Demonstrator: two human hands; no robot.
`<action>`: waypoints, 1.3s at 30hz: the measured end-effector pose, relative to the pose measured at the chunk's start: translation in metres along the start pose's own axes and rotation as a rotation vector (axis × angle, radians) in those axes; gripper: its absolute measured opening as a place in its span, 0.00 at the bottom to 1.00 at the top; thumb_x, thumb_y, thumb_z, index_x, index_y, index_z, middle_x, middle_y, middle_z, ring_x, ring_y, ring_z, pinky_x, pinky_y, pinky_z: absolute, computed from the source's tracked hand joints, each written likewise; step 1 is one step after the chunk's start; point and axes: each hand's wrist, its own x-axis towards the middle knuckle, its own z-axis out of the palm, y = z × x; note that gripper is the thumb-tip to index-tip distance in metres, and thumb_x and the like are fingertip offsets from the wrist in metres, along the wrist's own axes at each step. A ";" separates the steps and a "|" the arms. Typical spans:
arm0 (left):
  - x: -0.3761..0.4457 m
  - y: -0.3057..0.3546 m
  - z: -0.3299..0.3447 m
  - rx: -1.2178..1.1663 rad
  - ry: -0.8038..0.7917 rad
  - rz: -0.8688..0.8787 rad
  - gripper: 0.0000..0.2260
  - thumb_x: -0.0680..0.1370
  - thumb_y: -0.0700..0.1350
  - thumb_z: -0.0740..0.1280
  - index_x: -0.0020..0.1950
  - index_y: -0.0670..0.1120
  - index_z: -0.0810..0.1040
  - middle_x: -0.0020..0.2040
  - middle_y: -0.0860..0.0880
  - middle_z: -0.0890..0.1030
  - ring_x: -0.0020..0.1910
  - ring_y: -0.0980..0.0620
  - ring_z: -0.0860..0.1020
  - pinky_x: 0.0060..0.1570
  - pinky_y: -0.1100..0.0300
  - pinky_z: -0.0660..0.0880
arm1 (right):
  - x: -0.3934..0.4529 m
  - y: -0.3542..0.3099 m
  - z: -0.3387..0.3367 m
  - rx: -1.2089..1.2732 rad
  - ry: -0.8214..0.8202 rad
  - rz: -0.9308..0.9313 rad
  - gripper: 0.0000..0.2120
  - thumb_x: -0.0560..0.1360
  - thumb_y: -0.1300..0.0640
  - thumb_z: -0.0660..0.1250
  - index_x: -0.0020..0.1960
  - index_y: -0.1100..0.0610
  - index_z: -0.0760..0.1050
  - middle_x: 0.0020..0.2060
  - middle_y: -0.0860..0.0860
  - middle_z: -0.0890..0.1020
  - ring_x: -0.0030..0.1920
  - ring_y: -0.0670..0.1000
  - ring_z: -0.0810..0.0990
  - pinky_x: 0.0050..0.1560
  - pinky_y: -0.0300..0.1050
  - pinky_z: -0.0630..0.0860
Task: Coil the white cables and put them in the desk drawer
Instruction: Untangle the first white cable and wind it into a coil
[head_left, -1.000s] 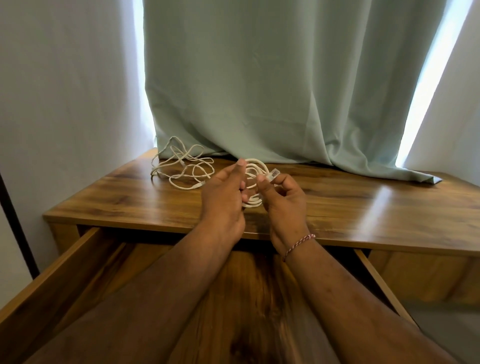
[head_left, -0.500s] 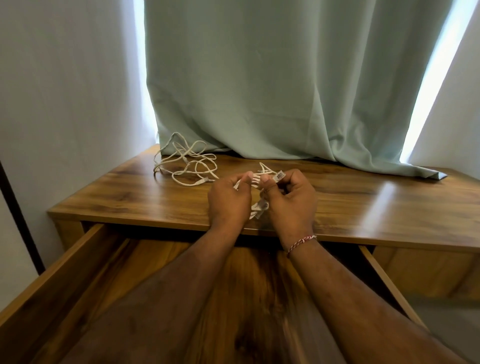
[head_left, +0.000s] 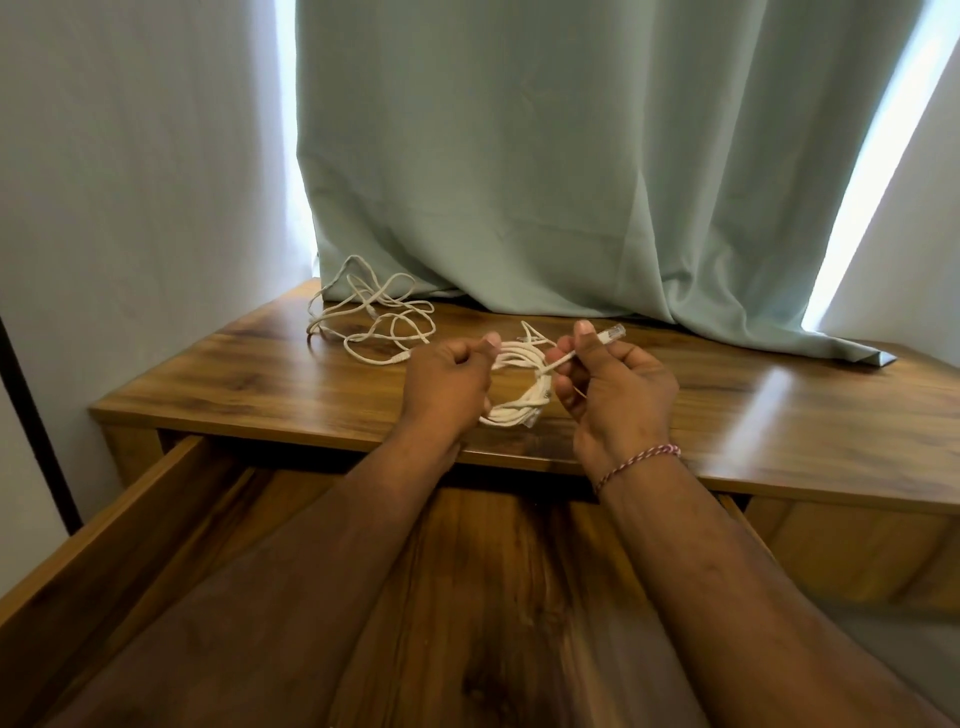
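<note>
A coiled white cable (head_left: 519, 382) hangs between my two hands just above the front of the wooden desk (head_left: 260, 379). My left hand (head_left: 447, 382) grips the left side of the coil with curled fingers. My right hand (head_left: 615, 387) pinches the cable's free end, and its clear plug (head_left: 613, 332) sticks up past my thumb. A second white cable (head_left: 371, 319) lies loose and tangled at the desk's back left. Below my forearms the desk drawer (head_left: 135, 499) stands pulled open, with nothing visible in it.
A pale green curtain (head_left: 545, 171) hangs behind the desk and its hem rests on the desk's back edge. A white wall (head_left: 130, 182) closes the left side. A dark vertical pole (head_left: 36, 421) stands at the far left.
My hands have drawn apart, spreading the coil into a wider loop. My right hand has pulled the plug end out to the right and up.
</note>
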 end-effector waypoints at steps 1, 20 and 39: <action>-0.007 0.001 0.003 0.002 -0.039 -0.012 0.10 0.82 0.49 0.69 0.45 0.45 0.84 0.27 0.51 0.74 0.22 0.55 0.71 0.29 0.60 0.72 | 0.004 0.000 -0.005 -0.011 0.015 0.002 0.08 0.76 0.58 0.75 0.46 0.62 0.80 0.38 0.57 0.87 0.33 0.49 0.83 0.29 0.39 0.76; -0.026 -0.019 0.016 0.100 -0.015 0.000 0.13 0.85 0.51 0.63 0.50 0.43 0.81 0.33 0.48 0.79 0.23 0.57 0.74 0.29 0.62 0.71 | 0.033 0.015 -0.026 -0.660 -0.114 -0.261 0.16 0.74 0.59 0.77 0.59 0.51 0.78 0.42 0.50 0.87 0.41 0.45 0.85 0.46 0.45 0.83; -0.008 -0.018 0.001 0.060 0.004 0.058 0.16 0.86 0.54 0.61 0.50 0.44 0.81 0.30 0.47 0.82 0.23 0.54 0.74 0.33 0.55 0.75 | 0.025 0.025 -0.021 -1.001 -0.497 -0.634 0.11 0.79 0.64 0.68 0.48 0.48 0.80 0.48 0.42 0.81 0.48 0.40 0.78 0.45 0.25 0.69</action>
